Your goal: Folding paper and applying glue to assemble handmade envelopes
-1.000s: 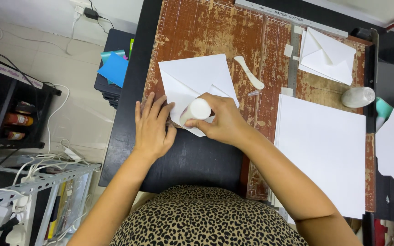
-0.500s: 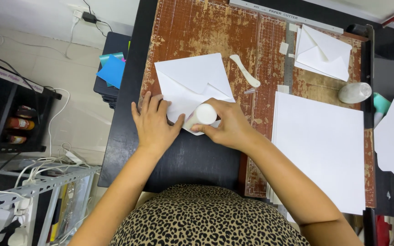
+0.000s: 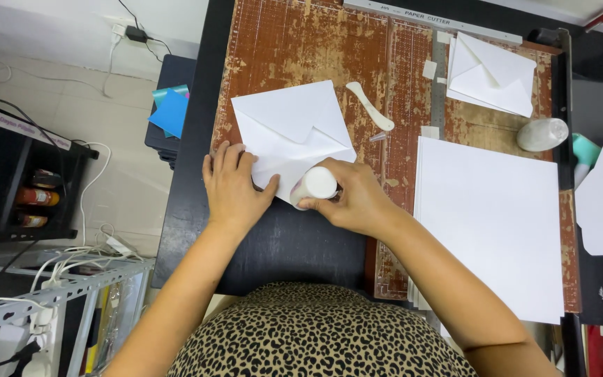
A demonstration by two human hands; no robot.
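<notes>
A white folded paper envelope point(image 3: 289, 129) lies on the worn brown cutting mat point(image 3: 294, 49). My left hand point(image 3: 233, 187) presses flat on its lower left corner, fingers spread. My right hand point(image 3: 354, 199) grips a white glue bottle point(image 3: 313, 186), tipped toward the envelope's lower edge, its round base facing the camera. The bottle's tip is hidden against the paper.
A white bone folder point(image 3: 369, 105) lies just right of the envelope. A stack of white sheets point(image 3: 490, 223) sits at the right, finished envelopes point(image 3: 491, 73) at the back right, a clear round lid point(image 3: 541, 134) beside them. Blue paper point(image 3: 170, 110) rests on a side stand.
The glue bottle has slid along the envelope's lower edge toward my body and to the right. My left hand stays pressed on the paper.
</notes>
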